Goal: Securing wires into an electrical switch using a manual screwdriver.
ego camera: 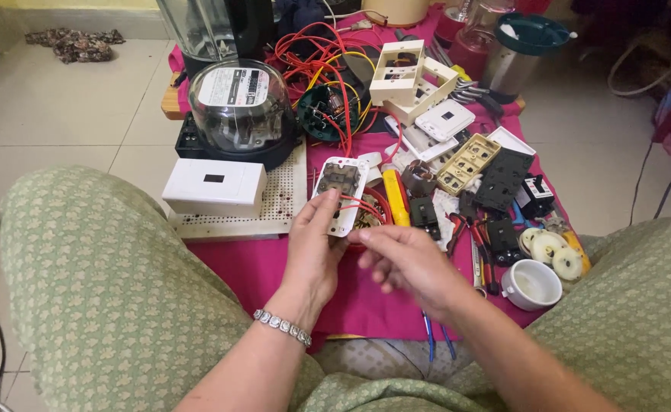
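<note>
1. Holding a white switch plate (pixel 341 192) upright in the left hand (pixel 314 248), back side facing the camera, red wires (pixel 360 204) trailing from it.
2. Hovering the right hand (pixel 410 259) just beside the plate's lower edge, fingers loosely curled and blurred.
3. Sitting cross-legged in green patterned trousers (pixel 99 290), a magenta cloth (pixel 267 267) spreading between the knees.
4. Resting on the cloth: a glass-domed electric meter (pixel 240 107), a white box (pixel 215 185) on a perforated board (pixel 278 206), a white cup (pixel 534 284), black switch parts (pixel 503 179).
</note>
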